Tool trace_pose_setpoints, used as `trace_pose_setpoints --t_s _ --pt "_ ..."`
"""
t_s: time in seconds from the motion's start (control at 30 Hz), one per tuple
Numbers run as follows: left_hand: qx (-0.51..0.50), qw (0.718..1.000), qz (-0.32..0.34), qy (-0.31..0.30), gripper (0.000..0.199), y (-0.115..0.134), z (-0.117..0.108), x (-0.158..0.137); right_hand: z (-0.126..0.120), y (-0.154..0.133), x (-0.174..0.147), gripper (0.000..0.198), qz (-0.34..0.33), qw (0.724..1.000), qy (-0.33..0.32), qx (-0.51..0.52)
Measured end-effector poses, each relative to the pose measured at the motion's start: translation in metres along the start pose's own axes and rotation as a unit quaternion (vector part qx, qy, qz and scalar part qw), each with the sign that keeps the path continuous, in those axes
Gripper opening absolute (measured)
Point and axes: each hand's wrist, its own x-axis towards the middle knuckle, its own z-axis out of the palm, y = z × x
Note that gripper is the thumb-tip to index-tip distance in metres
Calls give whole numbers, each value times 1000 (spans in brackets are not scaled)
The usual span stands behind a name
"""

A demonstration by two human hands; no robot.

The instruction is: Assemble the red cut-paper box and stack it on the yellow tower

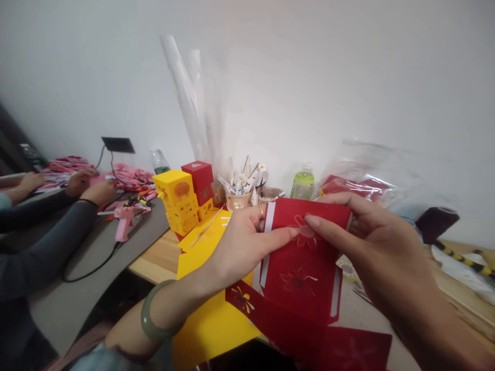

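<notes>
Between my two hands is a red card sheet (305, 304) with flower cut-outs and white strips along its edges. My left hand (247, 232) grips its upper left side, the thumb lying on the top flower. From the right, my right hand (367, 232) holds the upper right edge, its thumb pressed to the same flower (305, 232) and its fingers mostly behind the card. Lower panels of the red card hang down toward the table edge, one with an open flower cut-out (242, 299). Yellow card (209, 314) lies beneath and to the left.
Yellow boxes (178, 198) and a red box (199, 180) stand behind, beside a basket of pens (237, 198). A green-labelled bottle (303, 181) is near the wall. On the left lies a pink glue gun (126, 219), near other people's hands (98, 190). Clear plastic wrap (371, 170) sits right.
</notes>
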Motion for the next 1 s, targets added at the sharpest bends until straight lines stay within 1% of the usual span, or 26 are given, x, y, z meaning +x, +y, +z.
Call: trace_pose_setpoints --t_s 0.1,0.2,0.27,0.37,0.4,0.47,0.57,0.63,0.67,0.7,0.73,0.77,0.8,0.83,0.87,0.9,0.97,1.0 --pt "-2 1000 -1 -10 10 4 0 2 -2 -2 0 23 -18 1000 19 -10" --pt "2 1000 -10 -7 11 7 1 5 -5 -5 1 23 -14 1000 26 2" --pt "5 1000 -7 -10 13 9 1 8 -8 -6 3 27 1 999 -2 45" --pt "11 1000 9 -16 12 9 1 12 -15 -5 5 38 30 991 -71 112" --pt "15 1000 11 -16 12 9 1 13 -18 -4 6 41 36 988 -87 119" --pt "25 1000 10 -16 14 8 0 16 -22 -1 9 42 41 988 -99 112" --pt "61 998 23 -12 14 9 1 24 -27 4 16 35 14 995 -73 66" --pt "115 991 68 -8 13 11 3 33 -30 5 23 27 -33 998 -43 20" --pt "147 983 108 -7 12 11 3 39 -32 5 27 22 -63 998 -26 -4" --pt "180 970 166 -8 11 12 3 45 -34 4 30 17 -100 995 -3 -30" --pt "213 948 234 -15 10 12 2 51 -36 3 32 13 -143 988 22 -60" --pt "247 917 314 -24 8 12 1 56 -39 3 33 8 -192 976 42 -91" --pt "283 876 389 -40 5 10 -1 60 -41 4 32 5 -247 960 54 -124" --pt "323 836 438 -61 5 6 -4 63 -44 8 30 5 -302 939 49 -158" --pt "362 805 463 -80 7 1 -8 63 -47 14 25 8 -355 915 27 -192" --pt "405 790 448 -111 8 -7 -13 62 -49 22 19 11 -401 887 -4 -228" --pt "467 770 382 -205 13 -27 -22 56 -53 47 2 15 -464 830 -68 -301" --pt "482 762 357 -246 15 -39 -26 53 -54 63 -7 18 -486 800 -82 -341"
